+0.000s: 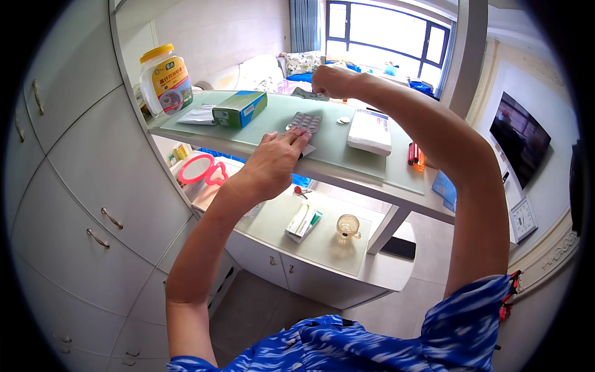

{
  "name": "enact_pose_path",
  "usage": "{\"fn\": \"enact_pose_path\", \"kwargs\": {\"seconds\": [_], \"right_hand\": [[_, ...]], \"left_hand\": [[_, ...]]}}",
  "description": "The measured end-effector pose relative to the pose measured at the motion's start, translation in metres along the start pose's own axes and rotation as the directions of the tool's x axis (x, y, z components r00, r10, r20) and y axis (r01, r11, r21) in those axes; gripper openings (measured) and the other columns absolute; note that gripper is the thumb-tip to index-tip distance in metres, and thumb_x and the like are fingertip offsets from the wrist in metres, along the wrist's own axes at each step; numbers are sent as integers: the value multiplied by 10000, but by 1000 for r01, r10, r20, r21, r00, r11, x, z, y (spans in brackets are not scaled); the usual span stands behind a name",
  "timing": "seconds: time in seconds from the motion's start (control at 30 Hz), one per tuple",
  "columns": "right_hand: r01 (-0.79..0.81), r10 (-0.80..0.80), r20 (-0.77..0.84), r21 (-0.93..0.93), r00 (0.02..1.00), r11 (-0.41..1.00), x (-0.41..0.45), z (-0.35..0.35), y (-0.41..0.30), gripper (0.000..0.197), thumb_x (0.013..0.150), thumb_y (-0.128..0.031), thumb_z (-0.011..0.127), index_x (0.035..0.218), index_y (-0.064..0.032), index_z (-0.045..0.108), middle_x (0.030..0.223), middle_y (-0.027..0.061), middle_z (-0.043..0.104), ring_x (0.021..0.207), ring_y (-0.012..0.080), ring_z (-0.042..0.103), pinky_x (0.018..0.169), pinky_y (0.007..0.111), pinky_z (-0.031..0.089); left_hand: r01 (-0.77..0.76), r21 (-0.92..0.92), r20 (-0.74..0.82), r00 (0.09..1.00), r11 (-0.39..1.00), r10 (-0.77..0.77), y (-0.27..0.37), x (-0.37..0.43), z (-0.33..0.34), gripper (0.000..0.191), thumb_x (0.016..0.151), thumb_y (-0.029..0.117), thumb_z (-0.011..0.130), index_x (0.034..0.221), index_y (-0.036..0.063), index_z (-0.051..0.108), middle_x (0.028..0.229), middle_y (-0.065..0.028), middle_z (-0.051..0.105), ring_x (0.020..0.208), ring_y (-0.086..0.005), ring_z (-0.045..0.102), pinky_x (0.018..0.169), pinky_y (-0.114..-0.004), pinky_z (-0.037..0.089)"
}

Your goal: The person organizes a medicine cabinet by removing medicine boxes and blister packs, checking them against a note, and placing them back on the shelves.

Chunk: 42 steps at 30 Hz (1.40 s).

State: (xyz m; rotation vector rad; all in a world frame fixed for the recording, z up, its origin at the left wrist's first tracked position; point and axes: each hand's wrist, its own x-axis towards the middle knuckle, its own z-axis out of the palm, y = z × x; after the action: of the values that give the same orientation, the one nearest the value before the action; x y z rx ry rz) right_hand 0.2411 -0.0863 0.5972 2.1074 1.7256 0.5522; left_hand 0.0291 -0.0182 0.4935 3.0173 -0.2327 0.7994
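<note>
My left hand (274, 162) rests on the frosted glass shelf top (332, 156), its fingertips on the near edge of a silver blister pack (305, 122) of pills. A white paper corner (308, 149) and something small and dark show beside that hand; whether it grips anything is hidden. Farther out and raised, my right hand (335, 82) is closed on a thin grey-green sheet (308, 95), perhaps cloth or paper. Near the blister pack lie a green and blue carton (240, 109), two small white discs (343, 120) and a white box (370, 131).
A yellow-lidded plastic jar (166, 83) stands at the shelf's left end, lighters (416, 156) lie at its right. On the lower counter are a pink-framed mirror (196, 169), small cartons (302, 222), keys (301, 191), a glass mug (348, 226) and a phone (398, 247).
</note>
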Motion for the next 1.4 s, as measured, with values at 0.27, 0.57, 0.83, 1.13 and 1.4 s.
{"fn": "enact_pose_path", "kwargs": {"seconds": [0.27,0.57,0.83,1.13,1.4], "right_hand": [[261,-212,-394,73,894,963,-30,26,-20,191,767,-62,601,897,-143,715,816,91,673,770,253,645,711,354,516],[197,-113,-292,277,950,941,-51,18,-25,329,752,25,572,1052,-90,638,863,123,662,848,267,641,766,370,508],[-327,275,315,126,908,937,-104,-4,19,721,761,178,485,1379,-173,362,1268,155,499,1203,281,450,992,396,412],[-18,21,299,-13,954,1000,-139,20,19,803,623,90,704,1333,-61,358,1304,118,457,1179,270,484,904,382,455],[-23,18,220,23,975,999,-147,7,19,714,658,154,639,1279,-134,436,1224,103,528,1111,277,538,924,381,477]], "left_hand": [[-32,-69,-37,999,997,29,-3,-6,0,590,678,-127,456,1260,-34,432,1293,-227,451,1200,-355,429,1033,-402,309],[-99,-315,-221,975,944,28,-5,-11,-1,523,689,-183,411,1172,-15,517,1246,-184,507,1165,-315,479,985,-353,396],[88,-472,-378,878,877,-292,-14,8,-21,438,713,-109,458,1117,36,537,768,-57,544,613,-110,515,561,-263,445],[131,49,-126,984,990,-124,15,61,-11,412,747,260,710,1079,45,595,908,-176,638,845,-320,618,729,-416,474],[31,247,-33,999,969,-24,16,74,-1,201,790,143,623,950,22,614,742,-172,641,745,-316,644,693,-399,500]]}}
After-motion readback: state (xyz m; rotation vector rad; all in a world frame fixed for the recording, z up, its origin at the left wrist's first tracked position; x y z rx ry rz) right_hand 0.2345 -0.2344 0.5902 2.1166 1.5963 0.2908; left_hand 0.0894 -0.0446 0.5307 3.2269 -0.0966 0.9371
